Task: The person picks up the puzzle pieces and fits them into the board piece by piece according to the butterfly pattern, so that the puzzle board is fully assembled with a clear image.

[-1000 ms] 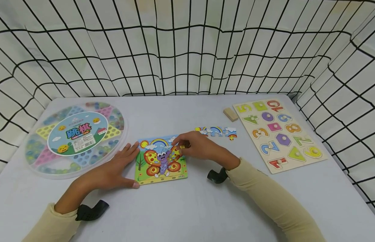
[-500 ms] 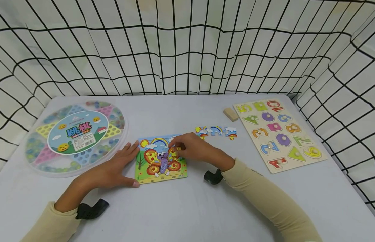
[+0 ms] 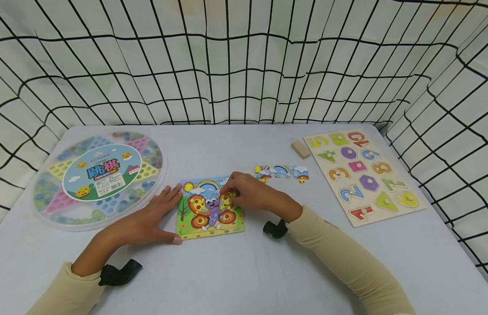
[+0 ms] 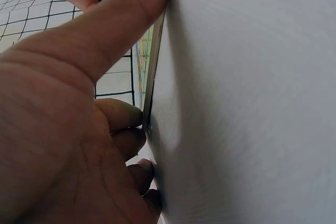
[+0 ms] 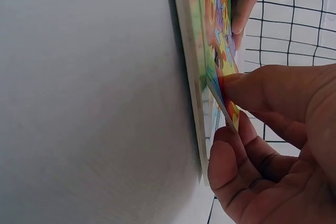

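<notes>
A butterfly jigsaw puzzle board (image 3: pixel 212 214) lies flat in the middle of the head view. My left hand (image 3: pixel 145 221) rests along its left side, fingers spread, with the thumb at the near left corner and the fingertips by the far left one. Over the board's right part, my right hand (image 3: pixel 252 191) pinches a yellow, red-dotted puzzle piece (image 5: pixel 232 120) between thumb and fingers. In the right wrist view that piece tilts, its inner end low over the board and its outer edge raised. The board's far right corner is hidden behind the right hand.
Several loose puzzle pieces (image 3: pixel 282 170) lie in a row beyond the right hand. A wooden block (image 3: pixel 301 149) stands beside a number-and-shape peg board (image 3: pixel 360 208) at the right. A round Chinese checkers set (image 3: pixel 102 173) fills the left. Black netting (image 3: pixel 245 72) surrounds the white table.
My right hand has moved a little left and in over the board with the puzzle piece, then nearly stopped. The left hand keeps its place at the board's left side.
</notes>
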Motion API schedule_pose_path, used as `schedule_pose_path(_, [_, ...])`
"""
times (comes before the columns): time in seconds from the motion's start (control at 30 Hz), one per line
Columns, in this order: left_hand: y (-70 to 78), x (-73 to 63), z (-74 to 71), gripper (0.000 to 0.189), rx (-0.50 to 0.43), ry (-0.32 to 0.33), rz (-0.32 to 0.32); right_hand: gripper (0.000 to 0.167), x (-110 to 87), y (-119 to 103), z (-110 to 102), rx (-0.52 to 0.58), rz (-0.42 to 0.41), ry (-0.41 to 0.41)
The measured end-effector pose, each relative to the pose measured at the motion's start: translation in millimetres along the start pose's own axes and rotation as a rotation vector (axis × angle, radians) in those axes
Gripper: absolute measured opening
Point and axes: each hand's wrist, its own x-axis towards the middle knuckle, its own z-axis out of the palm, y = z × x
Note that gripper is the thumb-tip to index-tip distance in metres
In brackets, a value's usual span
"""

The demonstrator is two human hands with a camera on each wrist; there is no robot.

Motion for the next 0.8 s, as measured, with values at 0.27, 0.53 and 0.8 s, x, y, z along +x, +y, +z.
schedule_pose_path(0.27, [-0.2,-0.1,0.2,0.116,0.017,0.005,0.002,0.032,2.0,-0.1,-0.5,-0.043,-0.004,-0.034])
schedule_pose_path(0.53, [-0.3,0.4,-0.3,0.116,0.022,0.004,0.000,0.027,2.7,0.5,0.0,-0.051,0.021,-0.037])
schedule_pose_path(0.8, [-0.7,0.4,-0.7,0.116,0.018,-0.003,-0.004,0.028,5.1,3.3,0.3,-0.041,0.035,-0.044])
